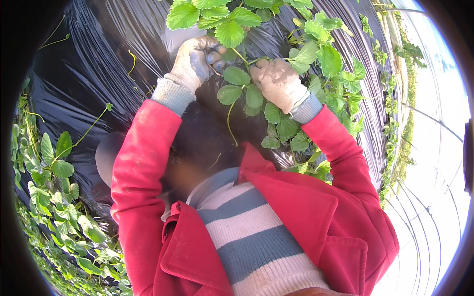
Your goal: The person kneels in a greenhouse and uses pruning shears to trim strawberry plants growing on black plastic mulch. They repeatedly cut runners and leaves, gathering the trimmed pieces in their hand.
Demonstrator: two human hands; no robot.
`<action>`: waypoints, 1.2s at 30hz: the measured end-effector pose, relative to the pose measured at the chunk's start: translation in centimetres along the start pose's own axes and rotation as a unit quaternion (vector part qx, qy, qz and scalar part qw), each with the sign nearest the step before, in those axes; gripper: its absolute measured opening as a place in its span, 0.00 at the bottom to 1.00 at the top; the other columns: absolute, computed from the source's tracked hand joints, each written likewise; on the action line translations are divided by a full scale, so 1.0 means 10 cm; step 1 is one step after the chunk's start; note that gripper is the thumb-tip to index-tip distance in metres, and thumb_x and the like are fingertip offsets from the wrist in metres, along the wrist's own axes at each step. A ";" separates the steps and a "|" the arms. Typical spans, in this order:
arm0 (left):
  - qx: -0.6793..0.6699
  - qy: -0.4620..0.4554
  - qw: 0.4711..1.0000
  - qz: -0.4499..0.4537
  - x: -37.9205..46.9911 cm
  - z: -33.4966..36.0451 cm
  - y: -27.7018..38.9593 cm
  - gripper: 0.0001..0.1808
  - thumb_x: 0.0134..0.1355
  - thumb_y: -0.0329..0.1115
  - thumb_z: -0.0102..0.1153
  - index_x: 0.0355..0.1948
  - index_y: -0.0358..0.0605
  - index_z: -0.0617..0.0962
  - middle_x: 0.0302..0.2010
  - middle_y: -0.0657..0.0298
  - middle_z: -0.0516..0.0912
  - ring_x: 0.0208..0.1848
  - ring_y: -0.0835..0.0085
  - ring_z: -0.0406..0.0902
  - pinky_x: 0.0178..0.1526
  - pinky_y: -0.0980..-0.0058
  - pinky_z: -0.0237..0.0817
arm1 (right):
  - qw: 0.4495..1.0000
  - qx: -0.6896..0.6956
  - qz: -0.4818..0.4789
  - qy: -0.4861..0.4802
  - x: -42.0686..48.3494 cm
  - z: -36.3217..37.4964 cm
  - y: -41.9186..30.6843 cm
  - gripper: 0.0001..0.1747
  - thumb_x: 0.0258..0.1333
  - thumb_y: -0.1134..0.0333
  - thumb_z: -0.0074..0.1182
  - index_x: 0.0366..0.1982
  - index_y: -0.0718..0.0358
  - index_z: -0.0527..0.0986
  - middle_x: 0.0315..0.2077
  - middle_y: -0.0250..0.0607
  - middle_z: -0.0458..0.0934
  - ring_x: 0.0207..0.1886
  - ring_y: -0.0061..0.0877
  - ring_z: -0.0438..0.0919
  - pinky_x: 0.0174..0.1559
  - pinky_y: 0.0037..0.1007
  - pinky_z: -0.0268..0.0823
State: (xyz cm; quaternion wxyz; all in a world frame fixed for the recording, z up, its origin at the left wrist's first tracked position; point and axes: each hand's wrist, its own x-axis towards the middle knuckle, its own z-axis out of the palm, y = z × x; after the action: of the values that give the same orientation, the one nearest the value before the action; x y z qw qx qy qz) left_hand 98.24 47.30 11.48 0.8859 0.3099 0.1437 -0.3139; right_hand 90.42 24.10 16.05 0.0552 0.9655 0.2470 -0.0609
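My left hand [200, 63], in a soiled knit work glove with bluish fingertips, is curled beneath the leaves of a strawberry plant [229, 33]. A thin brown stalk [214, 71] sticks out from its fingers. To the right, my right hand [277, 83], in a dirty pale glove, is closed at a green strawberry stem [255, 60]; its fingertips are hidden. Between and below the hands hangs a cluster of strawberry leaves [237, 87], with a thin yellow-green runner [230, 122] trailing down.
Black plastic mulch film [111, 55] covers the bed, wrinkled and shiny. More strawberry plants grow at the right [329, 59] and in a row at the left [63, 207]. Loose runner pieces [132, 64] lie on the film. Thin curved frame bars [418, 225] stand before a bright cover at far right.
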 end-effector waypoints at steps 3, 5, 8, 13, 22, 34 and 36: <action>0.161 0.064 0.983 0.064 -0.04 -0.03 0.00 0.13 0.64 0.35 0.54 0.40 0.35 0.83 0.33 0.56 0.83 0.26 0.73 0.74 0.32 0.70 0.71 | 0.953 0.260 0.155 0.023 0.03 -0.06 0.10 0.16 0.59 0.62 0.59 0.49 0.52 0.83 0.48 0.39 0.83 0.47 0.38 0.83 0.48 0.35 0.75; 0.219 0.048 0.973 0.051 -0.05 -0.06 0.01 0.16 0.64 0.36 0.55 0.44 0.34 0.84 0.36 0.55 0.84 0.30 0.69 0.79 0.36 0.68 0.75 | 0.977 0.167 0.130 -0.035 -0.03 -0.11 0.12 0.13 0.62 0.65 0.56 0.48 0.54 0.83 0.47 0.39 0.83 0.48 0.37 0.82 0.51 0.34 0.73; 0.230 0.046 0.971 0.052 -0.02 -0.09 -0.03 0.16 0.64 0.37 0.56 0.43 0.35 0.85 0.36 0.55 0.84 0.30 0.68 0.80 0.35 0.69 0.74 | 0.987 0.148 -0.013 0.068 -0.12 -0.04 -0.03 0.19 0.53 0.68 0.61 0.49 0.53 0.82 0.48 0.38 0.82 0.49 0.36 0.81 0.50 0.36 0.73; 0.404 -0.012 0.906 0.125 0.13 -0.15 -0.05 0.13 0.60 0.30 0.61 0.46 0.39 0.84 0.36 0.62 0.84 0.32 0.71 0.81 0.36 0.73 0.73 | 0.970 0.215 0.081 0.084 -0.18 0.13 -0.01 0.20 0.50 0.66 0.62 0.48 0.54 0.81 0.45 0.39 0.82 0.46 0.39 0.81 0.47 0.34 0.73; 0.699 -0.142 0.638 0.289 0.02 -0.20 0.14 0.16 0.58 0.23 0.55 0.47 0.38 0.83 0.38 0.63 0.82 0.29 0.78 0.79 0.35 0.80 0.74 | 0.538 0.813 0.103 0.198 -0.45 -0.70 0.11 0.06 0.68 0.71 0.55 0.37 0.67 0.79 0.32 0.37 0.81 0.34 0.23 0.80 0.39 0.26 0.73; 0.642 -0.447 0.622 0.038 -1.09 0.47 -0.49 0.17 0.60 0.36 0.57 0.49 0.45 0.84 0.40 0.53 0.87 0.43 0.54 0.85 0.47 0.63 0.76 | 0.962 0.147 -0.177 -0.145 0.05 -0.44 -0.01 0.14 0.53 0.59 0.64 0.41 0.54 0.84 0.36 0.42 0.84 0.43 0.42 0.82 0.47 0.40 0.77; 0.658 -0.418 0.620 -0.092 -0.80 0.35 -0.21 0.19 0.61 0.37 0.55 0.51 0.44 0.83 0.29 0.57 0.85 0.33 0.64 0.85 0.39 0.67 0.75 | 0.958 0.160 -0.199 -0.133 -0.17 -0.31 0.15 0.12 0.51 0.61 0.63 0.38 0.56 0.84 0.35 0.43 0.84 0.43 0.44 0.81 0.47 0.41 0.76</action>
State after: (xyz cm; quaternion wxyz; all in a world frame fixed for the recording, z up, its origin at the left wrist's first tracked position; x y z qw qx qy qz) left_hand 90.94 47.50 16.80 0.3763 0.6306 -0.4588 -0.5002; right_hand 89.96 22.45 19.47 -0.0814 0.8761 0.4118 -0.2373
